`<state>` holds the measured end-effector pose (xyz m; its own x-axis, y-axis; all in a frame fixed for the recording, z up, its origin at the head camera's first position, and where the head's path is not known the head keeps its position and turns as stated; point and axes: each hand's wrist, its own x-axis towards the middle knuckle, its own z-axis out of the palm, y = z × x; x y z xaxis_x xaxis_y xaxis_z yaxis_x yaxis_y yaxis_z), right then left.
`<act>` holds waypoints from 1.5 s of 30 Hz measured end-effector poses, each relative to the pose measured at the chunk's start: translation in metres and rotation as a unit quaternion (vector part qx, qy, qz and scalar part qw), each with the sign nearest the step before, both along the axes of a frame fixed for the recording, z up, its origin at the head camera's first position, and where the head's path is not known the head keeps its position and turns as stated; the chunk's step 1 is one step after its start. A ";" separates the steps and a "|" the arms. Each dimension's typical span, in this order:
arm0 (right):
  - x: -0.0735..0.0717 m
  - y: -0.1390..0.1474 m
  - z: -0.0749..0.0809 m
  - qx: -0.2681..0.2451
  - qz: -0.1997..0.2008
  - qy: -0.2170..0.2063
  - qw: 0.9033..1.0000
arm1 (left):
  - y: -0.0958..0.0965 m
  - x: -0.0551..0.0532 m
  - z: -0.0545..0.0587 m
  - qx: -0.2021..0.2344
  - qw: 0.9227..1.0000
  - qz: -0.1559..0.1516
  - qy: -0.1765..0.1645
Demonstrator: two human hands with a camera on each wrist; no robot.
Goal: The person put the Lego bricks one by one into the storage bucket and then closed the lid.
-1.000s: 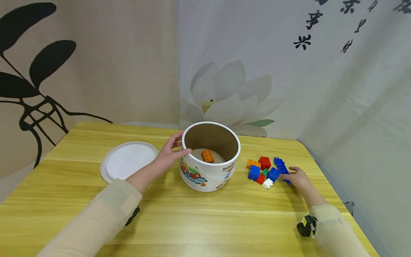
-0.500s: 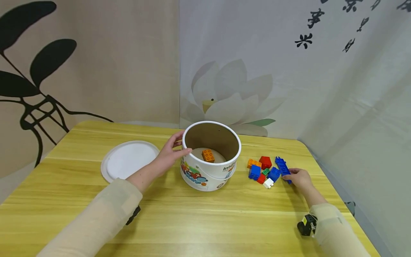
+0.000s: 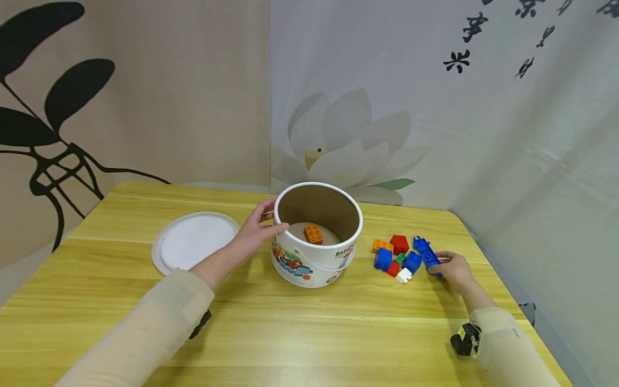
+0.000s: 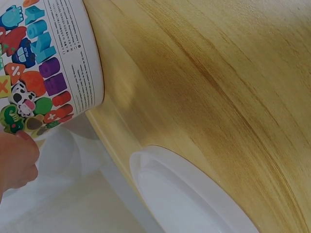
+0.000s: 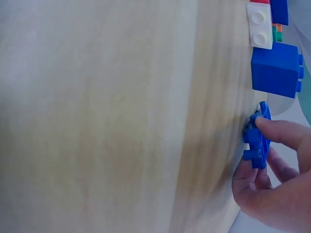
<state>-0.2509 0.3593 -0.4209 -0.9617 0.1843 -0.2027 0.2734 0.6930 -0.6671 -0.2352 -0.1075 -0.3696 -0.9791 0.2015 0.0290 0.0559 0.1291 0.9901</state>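
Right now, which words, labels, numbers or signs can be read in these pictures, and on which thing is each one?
"Inte": front of the white bucket; following letters unclear.
"%": orange shape printed on the bucket.
"X": yellow shape printed there.
"+": red shape printed there.
"兴": pale curtain.
Other curtain characters: stylised or cut off, unsure.
Fine print on the bucket's side: too small to read.
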 end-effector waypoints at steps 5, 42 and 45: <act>0.001 -0.001 0.002 -0.008 0.004 0.013 1.000 | -0.001 0.000 0.000 -0.003 1.000 0.000 0.000; -0.015 -0.039 0.091 -0.170 0.059 0.010 0.984 | 0.000 -0.001 -0.001 -0.008 1.000 -0.004 0.002; -0.016 -0.050 0.099 -0.157 0.072 0.013 0.985 | 0.000 -0.001 -0.001 -0.010 1.000 -0.003 0.002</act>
<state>-0.2671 0.3096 -0.3216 -0.9788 -0.0220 -0.2037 0.1681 0.4822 -0.8598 -0.2358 -0.1073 -0.3706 -0.9776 0.2086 0.0288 0.0607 0.1480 0.9871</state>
